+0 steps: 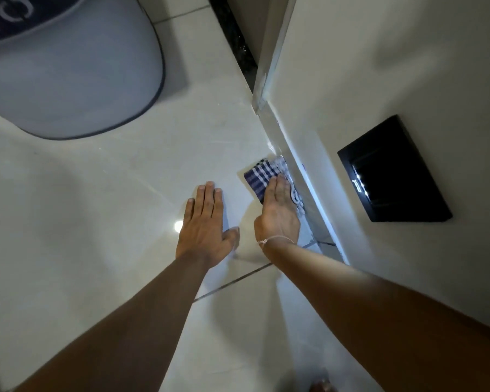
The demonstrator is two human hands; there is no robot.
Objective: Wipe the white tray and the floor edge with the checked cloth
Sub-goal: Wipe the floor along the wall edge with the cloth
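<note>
The blue-and-white checked cloth (262, 175) lies folded on the glossy tiled floor, pushed against the floor edge (309, 193) where the tiles meet the white wall. My right hand (277, 213) presses flat on the cloth, fingers together, pointing along the skirting. My left hand (205, 222) rests flat on the bare tile to the left of it, fingers spread, holding nothing. No white tray is in view.
A grey mat with a dark border (77, 69) lies at the upper left. A black wall panel (393, 171) is set in the wall on the right. A dark strip (238, 43) runs along a door frame at the top. A toe (321, 387) shows at the bottom.
</note>
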